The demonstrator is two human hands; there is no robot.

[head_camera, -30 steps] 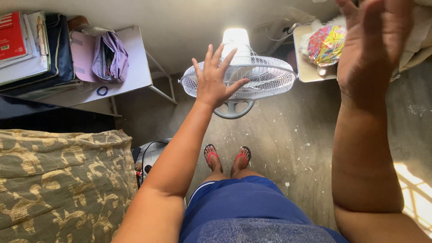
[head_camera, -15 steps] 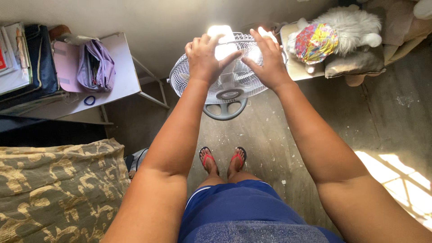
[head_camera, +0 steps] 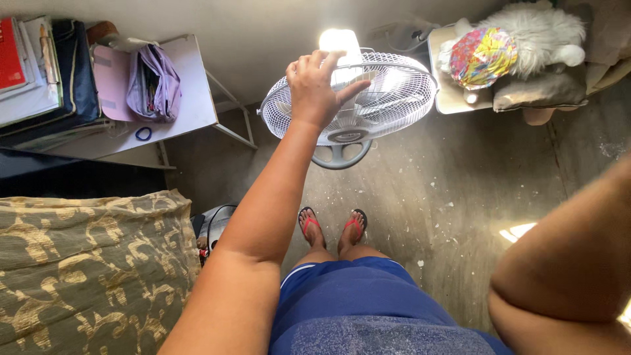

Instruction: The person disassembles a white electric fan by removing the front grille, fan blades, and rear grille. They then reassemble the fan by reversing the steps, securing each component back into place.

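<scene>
Since the picture from half a second ago, the right hand has left the fan: now only the right forearm point(head_camera: 565, 263) shows at the lower right edge, and the hand itself is out of view, so I cannot tell how its fingers are. The left hand point(head_camera: 315, 89) stays on the white pedestal fan point(head_camera: 368, 98), palm down on the top of the wire grille, fingers a little apart and curved over the wires, thumb stretched to the side. It rests on the grille more than it clamps it.

This fan stands on the grey concrete floor point(head_camera: 460, 190), in front of the person's feet, with its round base point(head_camera: 340, 156) just under the cage. I judge it light but top-heavy, and the thin grille wires would bend, so the better grip is the outer rim of the cage or the stem below it.

I count 1 fan, 2 red flip-flops point(head_camera: 332, 227), 1 white folding table point(head_camera: 190, 98) on the left with 1 purple pouch point(head_camera: 154, 82) and 1 blue hair tie point(head_camera: 144, 133), 1 fluffy white toy point(head_camera: 532, 33) on the right with 1 colourful cloth bundle point(head_camera: 483, 56), and 1 gold patterned bedcover point(head_camera: 85, 269).
</scene>
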